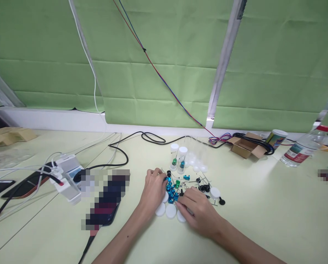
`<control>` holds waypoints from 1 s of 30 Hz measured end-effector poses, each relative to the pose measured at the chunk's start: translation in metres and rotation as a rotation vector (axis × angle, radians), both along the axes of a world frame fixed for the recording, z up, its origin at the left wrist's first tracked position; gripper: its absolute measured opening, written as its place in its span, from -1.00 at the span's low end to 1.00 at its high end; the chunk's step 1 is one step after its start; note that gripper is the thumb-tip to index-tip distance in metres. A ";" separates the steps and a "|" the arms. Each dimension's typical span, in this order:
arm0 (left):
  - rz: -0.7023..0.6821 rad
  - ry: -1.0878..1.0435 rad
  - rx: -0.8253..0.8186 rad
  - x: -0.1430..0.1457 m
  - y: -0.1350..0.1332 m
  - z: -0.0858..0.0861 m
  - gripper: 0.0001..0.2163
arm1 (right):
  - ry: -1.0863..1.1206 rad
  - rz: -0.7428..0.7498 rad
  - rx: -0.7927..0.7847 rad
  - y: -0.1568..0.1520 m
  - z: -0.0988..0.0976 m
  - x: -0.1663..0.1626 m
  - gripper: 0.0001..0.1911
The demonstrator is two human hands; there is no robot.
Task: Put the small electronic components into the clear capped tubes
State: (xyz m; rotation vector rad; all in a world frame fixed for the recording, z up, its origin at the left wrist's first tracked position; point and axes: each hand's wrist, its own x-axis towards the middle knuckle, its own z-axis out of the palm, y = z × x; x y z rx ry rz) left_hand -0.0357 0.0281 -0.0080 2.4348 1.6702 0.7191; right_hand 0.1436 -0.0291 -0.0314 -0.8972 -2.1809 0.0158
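My left hand [153, 186] rests at the left side of a pile of small shiny blue parts [169, 190], fingers bent and fingertips at a blue piece. What it grips, if anything, is hidden. My right hand [195, 207] is curled over the pile's right side, fingers close together, and its grasp is also hidden. A small green part [177, 184] lies among the blue ones. Black round parts [204, 188] and thin metal rods lie to the right. White round caps [170, 211] lie in front. Two clear vials [181, 165] with white lids stand behind, holding green and blue-green parts.
Empty clear vials [198, 159] stand at the back. A phone [111, 200], a power strip [69, 179] and cables lie left. A small cardboard box [246, 146], a printed can [276, 138] and a water bottle [303, 146] are at the back right.
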 end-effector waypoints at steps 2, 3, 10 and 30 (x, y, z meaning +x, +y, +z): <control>0.004 -0.003 0.010 0.000 0.000 0.000 -0.75 | 0.006 -0.008 0.006 0.000 0.000 0.000 -0.74; 0.007 -0.005 0.016 0.000 0.000 0.000 -0.75 | 0.008 -0.012 0.010 0.000 0.000 0.000 -0.74; -0.007 -0.102 0.095 0.005 -0.003 0.006 -0.75 | 0.100 -0.072 0.033 0.002 -0.001 0.000 -0.82; -0.375 -0.167 0.075 0.022 -0.023 0.013 -0.79 | 0.239 -0.198 -0.018 0.016 -0.009 0.012 -0.79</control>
